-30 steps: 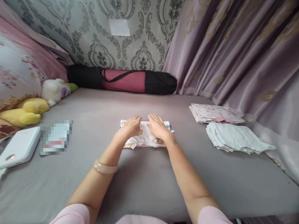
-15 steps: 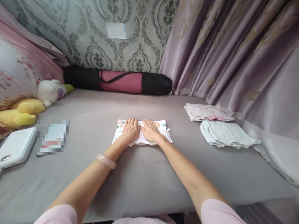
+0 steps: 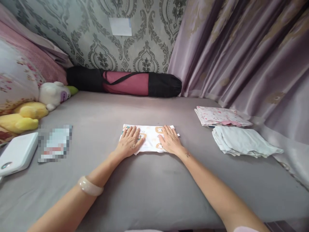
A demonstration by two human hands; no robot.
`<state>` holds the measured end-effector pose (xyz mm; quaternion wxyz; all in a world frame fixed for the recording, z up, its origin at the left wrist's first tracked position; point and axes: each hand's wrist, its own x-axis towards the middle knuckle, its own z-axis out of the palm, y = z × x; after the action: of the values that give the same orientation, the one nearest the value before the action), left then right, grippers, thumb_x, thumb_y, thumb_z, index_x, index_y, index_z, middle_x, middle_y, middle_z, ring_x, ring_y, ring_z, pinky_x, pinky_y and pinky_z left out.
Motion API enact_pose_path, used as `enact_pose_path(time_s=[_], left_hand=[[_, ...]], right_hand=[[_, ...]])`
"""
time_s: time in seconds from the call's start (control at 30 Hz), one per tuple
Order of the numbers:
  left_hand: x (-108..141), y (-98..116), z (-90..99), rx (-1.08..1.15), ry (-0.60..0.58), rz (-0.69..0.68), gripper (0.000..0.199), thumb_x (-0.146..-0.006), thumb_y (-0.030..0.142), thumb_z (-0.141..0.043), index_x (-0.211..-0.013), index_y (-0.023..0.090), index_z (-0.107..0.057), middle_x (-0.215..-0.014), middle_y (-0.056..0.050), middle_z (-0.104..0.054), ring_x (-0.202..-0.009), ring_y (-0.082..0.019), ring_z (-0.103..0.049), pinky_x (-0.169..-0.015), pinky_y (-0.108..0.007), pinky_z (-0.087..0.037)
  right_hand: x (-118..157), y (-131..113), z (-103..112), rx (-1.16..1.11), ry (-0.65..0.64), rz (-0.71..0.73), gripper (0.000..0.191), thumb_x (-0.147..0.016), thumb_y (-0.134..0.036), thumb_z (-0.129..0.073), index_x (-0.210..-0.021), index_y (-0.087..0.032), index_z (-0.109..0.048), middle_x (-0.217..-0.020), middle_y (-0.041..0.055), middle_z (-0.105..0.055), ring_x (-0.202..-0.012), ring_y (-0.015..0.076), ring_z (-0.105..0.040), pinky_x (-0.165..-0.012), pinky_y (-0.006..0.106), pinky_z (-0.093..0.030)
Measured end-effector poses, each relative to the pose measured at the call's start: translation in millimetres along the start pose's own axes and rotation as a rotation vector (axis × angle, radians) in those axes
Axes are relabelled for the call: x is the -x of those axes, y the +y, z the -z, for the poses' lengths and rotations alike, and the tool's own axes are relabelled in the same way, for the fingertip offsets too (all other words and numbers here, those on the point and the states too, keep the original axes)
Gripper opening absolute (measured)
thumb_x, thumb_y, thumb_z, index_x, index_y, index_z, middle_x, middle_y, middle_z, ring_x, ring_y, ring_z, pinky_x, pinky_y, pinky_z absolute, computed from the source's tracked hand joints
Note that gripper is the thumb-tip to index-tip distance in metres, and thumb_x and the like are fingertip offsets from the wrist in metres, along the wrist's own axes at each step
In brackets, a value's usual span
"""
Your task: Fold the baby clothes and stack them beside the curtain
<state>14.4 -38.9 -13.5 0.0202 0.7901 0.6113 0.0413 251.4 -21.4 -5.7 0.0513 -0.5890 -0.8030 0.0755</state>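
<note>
A folded white cloth (image 3: 152, 140) with orange and green printed figures lies flat on the grey sheet (image 3: 149, 193), in the middle of the head view. My left hand (image 3: 130, 140) rests palm down on its left end, fingers spread. On the right end lies my right hand (image 3: 171, 138), also flat with its fingers apart. Between the two hands the printed middle of the cloth shows. A small white tag sticks out at its right edge. The cloth's exact kind I cannot make out.
To the right lie a folded pink-patterned cloth stack (image 3: 222, 116) and a pale folded stack (image 3: 243, 141). A black and maroon long bag (image 3: 125, 83) lies along the wall. On the left are plush toys (image 3: 54, 95), a white box-like device (image 3: 19, 154) and a blurred packet (image 3: 56, 143).
My hands have slid apart over the cloth, the left one leftward and the right one rightward, uncovering its printed middle. The view has shifted slightly.
</note>
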Motion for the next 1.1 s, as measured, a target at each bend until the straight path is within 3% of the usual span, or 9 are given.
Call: enact_pose_path(time_s=[0.13, 0.2, 0.3, 0.43, 0.57, 0.7, 0.83, 0.93, 1.1], left_hand=[[1, -12, 7.5, 0.028, -0.031, -0.05, 0.062, -0.098, 0.051, -0.028, -0.147, 0.013, -0.039, -0.155, -0.017, -0.035, -0.145, -0.033, -0.027, -0.117, -0.052, -0.022], [5, -21, 10.0, 0.029, 0.004, -0.046, 0.059, -0.099, 0.048, -0.027, -0.145, 0.015, -0.041, -0.154, -0.017, -0.037, -0.146, -0.033, -0.026, -0.116, -0.054, -0.023], [11, -32, 9.1, 0.028, 0.057, 0.036, 0.061, -0.099, 0.048, -0.023, -0.148, 0.013, -0.038, -0.156, -0.017, -0.032, -0.148, -0.032, -0.02, -0.117, -0.056, -0.018], [14, -39, 3.0, 0.081, -0.038, 0.083, 0.066, -0.099, 0.052, -0.019, -0.151, 0.013, -0.032, -0.159, -0.014, -0.026, -0.148, -0.03, -0.018, -0.118, -0.054, -0.018], [14, -39, 0.8, 0.146, -0.016, 0.113, 0.063, -0.098, 0.052, -0.02, -0.149, 0.017, -0.035, -0.159, -0.011, -0.028, -0.149, -0.026, -0.019, -0.119, -0.051, -0.016], [15, -41, 3.7, 0.33, 0.066, 0.175, 0.059, -0.099, 0.049, -0.018, -0.144, 0.019, -0.042, -0.157, -0.008, -0.034, -0.147, -0.022, -0.024, -0.12, -0.046, -0.018], [16, -47, 7.4, 0.537, 0.149, 0.232, 0.061, -0.097, 0.05, -0.02, -0.141, 0.015, -0.046, -0.154, -0.01, -0.039, -0.145, -0.021, -0.029, -0.12, -0.039, -0.022], [19, -51, 10.1, 0.632, 0.211, 0.268, 0.06, -0.097, 0.05, -0.022, -0.138, 0.017, -0.05, -0.151, -0.009, -0.044, -0.142, -0.021, -0.035, -0.119, -0.038, -0.024], [24, -52, 19.5, 0.687, 0.258, 0.302, 0.055, -0.098, 0.049, -0.023, -0.126, 0.02, -0.058, -0.137, -0.008, -0.058, -0.128, -0.021, -0.051, -0.11, -0.035, -0.038]], right_hand=[[1, 6, 14, -0.047, -0.081, 0.02, 0.066, -0.1, -0.044, -0.021, -0.152, -0.004, -0.028, -0.159, 0.0148, -0.024, -0.149, 0.0234, -0.017, -0.121, 0.039, -0.012], [4, 13, 18, -0.034, -0.051, 0.001, 0.068, -0.1, -0.046, -0.018, -0.152, -0.003, -0.026, -0.16, 0.0158, -0.02, -0.149, 0.0239, -0.013, -0.121, 0.041, -0.012], [8, 25, 15, -0.001, 0.016, -0.045, 0.067, -0.101, -0.043, -0.017, -0.153, -0.001, -0.023, -0.161, 0.0162, -0.016, -0.15, 0.0242, -0.01, -0.121, 0.043, -0.01], [10, 36, 6, -0.012, -0.059, -0.058, 0.066, -0.1, -0.043, -0.018, -0.153, -0.003, -0.023, -0.161, 0.0139, -0.018, -0.149, 0.0222, -0.015, -0.121, 0.041, -0.011], [7, 36, 11, 0.023, -0.093, -0.074, 0.065, -0.1, -0.042, -0.02, -0.153, -0.004, -0.025, -0.16, 0.0151, -0.02, -0.148, 0.0239, -0.019, -0.12, 0.044, -0.015], [4, 12, 24, 0.073, -0.047, -0.036, 0.061, -0.1, -0.038, -0.023, -0.151, -0.005, -0.032, -0.159, 0.0175, -0.022, -0.148, 0.0272, -0.019, -0.12, 0.05, -0.01], [0, -33, 31, 0.009, -0.009, 0.212, 0.059, -0.102, -0.042, -0.02, -0.152, -0.013, -0.031, -0.162, 0.0122, -0.018, -0.15, 0.0225, -0.011, -0.121, 0.047, -0.005], [-5, -58, 25, -0.031, -0.022, 0.331, 0.059, -0.103, -0.045, -0.017, -0.153, -0.017, -0.028, -0.163, 0.0092, -0.015, -0.15, 0.021, -0.007, -0.121, 0.047, -0.002], [-11, -67, 3, -0.024, -0.101, 0.308, 0.06, -0.102, -0.048, -0.02, -0.155, -0.02, -0.025, -0.162, 0.0087, -0.018, -0.15, 0.0232, -0.009, -0.12, 0.05, -0.002]])
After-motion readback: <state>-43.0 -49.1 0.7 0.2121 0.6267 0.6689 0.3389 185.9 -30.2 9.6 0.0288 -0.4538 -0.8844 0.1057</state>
